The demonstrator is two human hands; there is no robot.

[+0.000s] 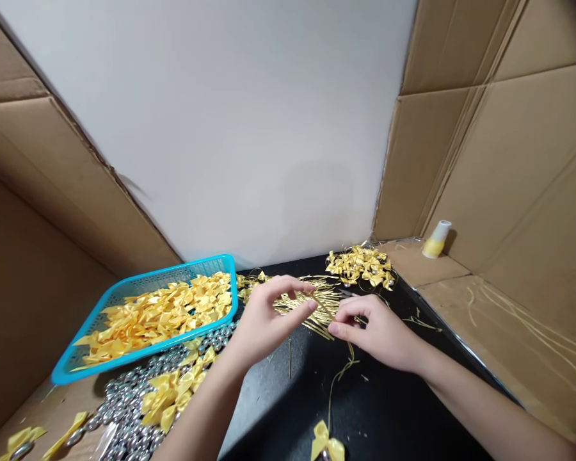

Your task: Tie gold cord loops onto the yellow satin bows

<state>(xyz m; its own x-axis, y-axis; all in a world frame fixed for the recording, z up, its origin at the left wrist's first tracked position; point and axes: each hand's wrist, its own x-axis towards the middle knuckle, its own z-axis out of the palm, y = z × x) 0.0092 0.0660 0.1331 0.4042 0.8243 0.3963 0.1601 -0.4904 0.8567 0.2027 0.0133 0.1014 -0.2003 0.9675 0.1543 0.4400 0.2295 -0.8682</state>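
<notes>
My left hand [273, 314] is closed in a pinch, with its thumb and index fingertip at a thin gold cord [322, 301] that spans toward my other hand. My right hand [372, 330] also pinches, its thumb and index finger closed on the cord. Below it, a knotted length of cord [336, 378] hangs down to a yellow satin bow [327, 442] with a silvery bead, lying on the black tabletop [288, 397]. Behind both hands lies a pile of cut gold cords [307, 310], partly hidden by my fingers.
A turquoise basket [144, 351] of yellow bows stands at the left. Silver beads [134, 397] and loose bows [177, 390] lie before it. Bows with cords [360, 266] are heaped at the back right. A yellow-white thread cone [436, 239] stands on cardboard. Cardboard walls [523, 192] flank the table.
</notes>
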